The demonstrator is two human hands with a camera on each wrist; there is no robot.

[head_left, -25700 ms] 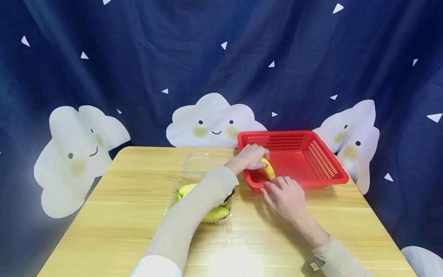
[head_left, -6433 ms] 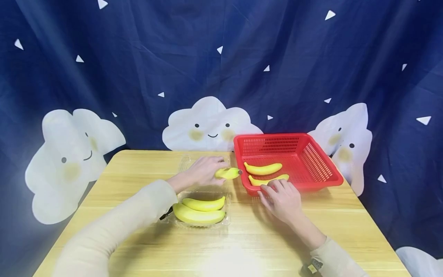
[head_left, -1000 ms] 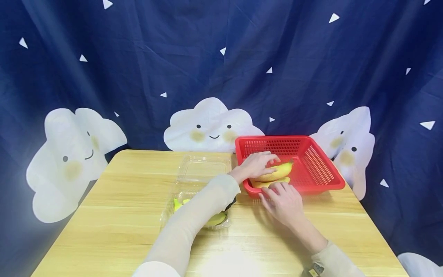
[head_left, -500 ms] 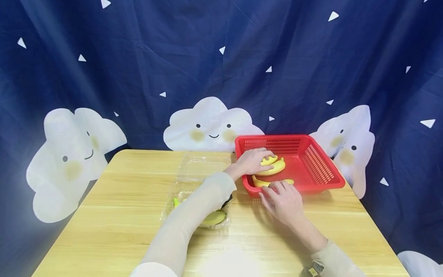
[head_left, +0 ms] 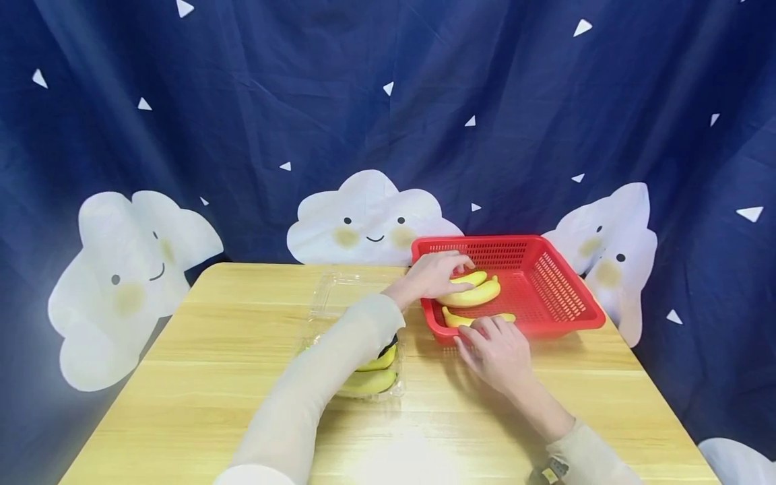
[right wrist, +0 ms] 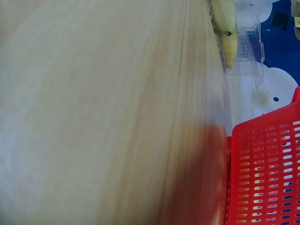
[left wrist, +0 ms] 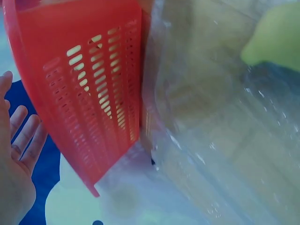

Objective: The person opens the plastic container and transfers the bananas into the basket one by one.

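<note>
In the head view, my left hand (head_left: 433,275) hovers over the left rim of the red basket (head_left: 564,289), fingers extended. Just beneath it, two yellow bananas lie side by side: a rear banana (head_left: 473,277) and a larger one (head_left: 475,295). The left wrist view shows that hand (left wrist: 21,154) with spread fingers, beside the basket wall (left wrist: 79,93). My right hand (head_left: 497,353) grips the basket's front rim between thumb and fingers, close to a third banana (head_left: 461,318) that it partly covers. The right wrist view does not show this hand.
Left of the basket stands a clear plastic box (head_left: 400,384), its lid (head_left: 339,289) folded back. Bananas (head_left: 370,382) lie in it, partly hidden by my left sleeve (head_left: 327,377). Both containers stand on a wooden table (head_left: 200,377), before a blue cloud-print curtain (head_left: 339,81).
Over the last second, the larger banana shifted back beside the rear one. My left hand let go and drew slightly left. Since 6.4 s ago, the basket's bananas rose from two to three.
</note>
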